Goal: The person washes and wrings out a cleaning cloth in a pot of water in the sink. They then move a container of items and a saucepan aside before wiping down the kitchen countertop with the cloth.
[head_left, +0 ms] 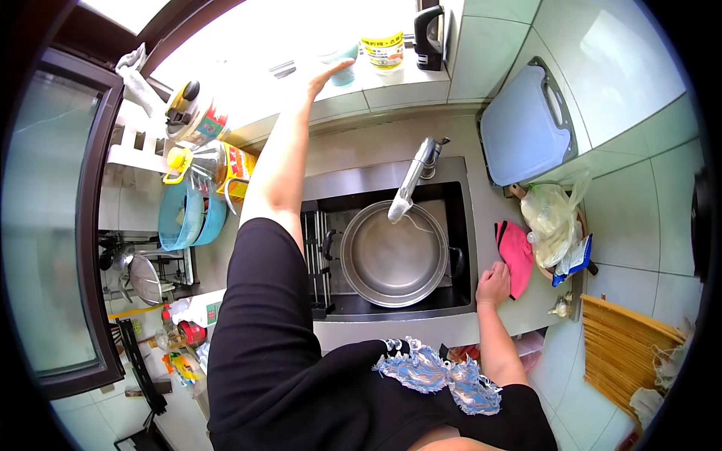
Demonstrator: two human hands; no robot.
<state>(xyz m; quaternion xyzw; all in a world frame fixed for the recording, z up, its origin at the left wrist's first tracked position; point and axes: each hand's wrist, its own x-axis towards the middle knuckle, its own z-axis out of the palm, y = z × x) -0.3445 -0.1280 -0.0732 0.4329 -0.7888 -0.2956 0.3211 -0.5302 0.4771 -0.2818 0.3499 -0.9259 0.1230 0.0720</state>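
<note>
Head view shows a grey tabletop [361, 143] around a black sink [463, 218], in which a two-handled metal pan [392, 255] sits below the faucet [412, 179]. Against the tiles leans a blue-grey cutting board [526, 124]. Near it lies a pink cloth [516, 259]; the right hand [493, 284] rests beside it, fingers curled, and whether its grip holds cloth I cannot tell. On the windowsill [406, 94], the left hand [329, 76] meets a light-blue container [344, 73], its grip unclear in the glare.
</note>
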